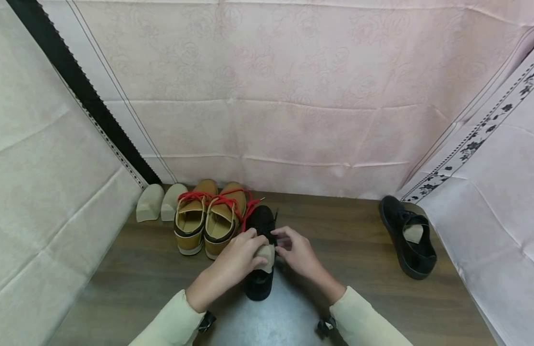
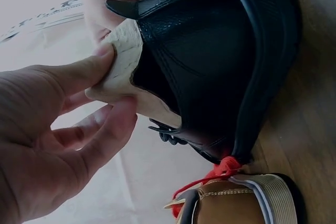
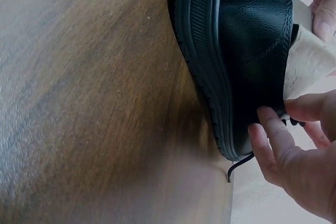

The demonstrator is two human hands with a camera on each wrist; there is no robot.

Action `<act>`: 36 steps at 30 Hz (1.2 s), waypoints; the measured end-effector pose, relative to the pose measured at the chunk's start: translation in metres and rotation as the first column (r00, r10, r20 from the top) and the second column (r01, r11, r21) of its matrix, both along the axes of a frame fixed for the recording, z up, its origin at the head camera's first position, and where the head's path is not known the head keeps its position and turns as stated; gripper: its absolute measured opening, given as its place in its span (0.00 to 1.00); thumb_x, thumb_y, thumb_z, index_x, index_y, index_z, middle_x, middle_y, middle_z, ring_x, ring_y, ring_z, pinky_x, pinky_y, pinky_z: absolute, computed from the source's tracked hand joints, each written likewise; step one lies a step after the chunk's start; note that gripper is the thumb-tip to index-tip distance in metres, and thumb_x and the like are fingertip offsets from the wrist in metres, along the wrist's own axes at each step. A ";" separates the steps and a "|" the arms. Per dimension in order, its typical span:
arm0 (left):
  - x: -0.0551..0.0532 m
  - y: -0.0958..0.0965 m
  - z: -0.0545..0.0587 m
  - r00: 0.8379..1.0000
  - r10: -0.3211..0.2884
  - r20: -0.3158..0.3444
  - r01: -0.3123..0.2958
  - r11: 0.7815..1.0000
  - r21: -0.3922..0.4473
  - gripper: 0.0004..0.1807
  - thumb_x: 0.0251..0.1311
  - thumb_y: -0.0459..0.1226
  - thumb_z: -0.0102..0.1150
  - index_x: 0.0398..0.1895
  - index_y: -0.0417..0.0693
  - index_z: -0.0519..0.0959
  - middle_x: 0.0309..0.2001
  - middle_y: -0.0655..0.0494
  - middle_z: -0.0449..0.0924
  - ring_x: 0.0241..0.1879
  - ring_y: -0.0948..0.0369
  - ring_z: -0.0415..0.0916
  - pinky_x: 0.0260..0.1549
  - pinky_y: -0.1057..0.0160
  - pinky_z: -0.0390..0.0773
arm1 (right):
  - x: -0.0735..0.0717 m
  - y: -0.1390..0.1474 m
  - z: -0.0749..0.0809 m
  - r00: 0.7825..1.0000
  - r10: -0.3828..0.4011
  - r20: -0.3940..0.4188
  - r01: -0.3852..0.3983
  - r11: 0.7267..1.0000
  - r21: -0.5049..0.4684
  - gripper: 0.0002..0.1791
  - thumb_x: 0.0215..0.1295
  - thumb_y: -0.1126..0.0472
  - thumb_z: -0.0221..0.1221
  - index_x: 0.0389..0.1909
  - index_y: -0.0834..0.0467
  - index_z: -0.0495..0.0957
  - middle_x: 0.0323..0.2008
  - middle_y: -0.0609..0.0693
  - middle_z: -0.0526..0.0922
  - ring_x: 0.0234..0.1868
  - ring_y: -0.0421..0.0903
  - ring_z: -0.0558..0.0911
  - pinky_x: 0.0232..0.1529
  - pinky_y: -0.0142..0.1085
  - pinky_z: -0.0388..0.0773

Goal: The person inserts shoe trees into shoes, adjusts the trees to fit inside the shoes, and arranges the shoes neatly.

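A black lace-up shoe (image 1: pixel 259 287) stands on the floor between the hands, its toe pointing away from me. Out of its opening sticks a beige shoe insert (image 2: pixel 125 59). My left hand (image 1: pixel 238 254) pinches this insert between thumb and fingers, as the left wrist view shows close up. The right hand (image 1: pixel 297 252) grips the shoe's side near the laces, its fingertips (image 3: pixel 270 116) against the outer leather and the thumb at the opening's edge. The insert's lower part is hidden inside the shoe.
Tan shoes with red laces (image 1: pixel 191 240) stand just left of the black shoe. Two beige inserts (image 1: pixel 150 204) sit in the far left corner. Another black shoe (image 1: pixel 407 240), with a beige insert inside, stands by the right wall. Cloth-covered walls (image 1: pixel 271 129) enclose the wooden floor (image 1: pixel 336 216).
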State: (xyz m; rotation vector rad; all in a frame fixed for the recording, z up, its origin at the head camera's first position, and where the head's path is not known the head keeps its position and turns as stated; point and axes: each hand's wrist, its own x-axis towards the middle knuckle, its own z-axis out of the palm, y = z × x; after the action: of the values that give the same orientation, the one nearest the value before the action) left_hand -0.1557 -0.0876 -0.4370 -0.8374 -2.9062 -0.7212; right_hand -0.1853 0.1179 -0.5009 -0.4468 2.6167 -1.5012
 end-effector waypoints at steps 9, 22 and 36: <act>-0.004 0.005 -0.010 0.996 0.027 -0.087 -0.033 0.997 -0.066 0.17 0.58 0.43 0.74 0.50 0.48 0.88 0.34 0.58 0.72 0.33 0.63 0.71 0.30 0.67 0.76 | 0.000 -0.001 0.000 1.000 -0.008 0.004 0.008 1.000 0.008 0.23 0.69 0.70 0.64 0.60 0.46 0.78 0.57 0.53 0.82 0.54 0.52 0.86 0.51 0.44 0.86; -0.006 0.009 -0.016 0.992 0.067 -0.104 -0.078 0.992 -0.099 0.21 0.59 0.41 0.75 0.56 0.46 0.87 0.39 0.54 0.74 0.36 0.61 0.73 0.30 0.66 0.80 | -0.001 -0.002 -0.002 1.000 -0.013 0.005 0.013 1.000 0.010 0.23 0.68 0.70 0.65 0.60 0.47 0.78 0.57 0.53 0.82 0.52 0.51 0.86 0.51 0.44 0.86; -0.015 0.000 -0.023 0.991 0.098 -0.095 -0.089 0.992 0.094 0.11 0.54 0.41 0.78 0.41 0.52 0.90 0.38 0.62 0.76 0.40 0.64 0.70 0.34 0.68 0.77 | -0.002 -0.001 -0.003 1.000 -0.012 0.004 0.012 1.000 0.004 0.23 0.67 0.70 0.65 0.59 0.47 0.78 0.56 0.52 0.83 0.52 0.51 0.86 0.49 0.42 0.86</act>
State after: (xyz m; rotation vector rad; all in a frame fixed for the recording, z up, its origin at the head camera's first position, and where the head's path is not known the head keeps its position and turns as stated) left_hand -0.1704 -0.0877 -0.4597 -0.7013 -2.7810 -0.7724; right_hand -0.1871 0.1165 -0.5036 -0.4285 2.6235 -1.4981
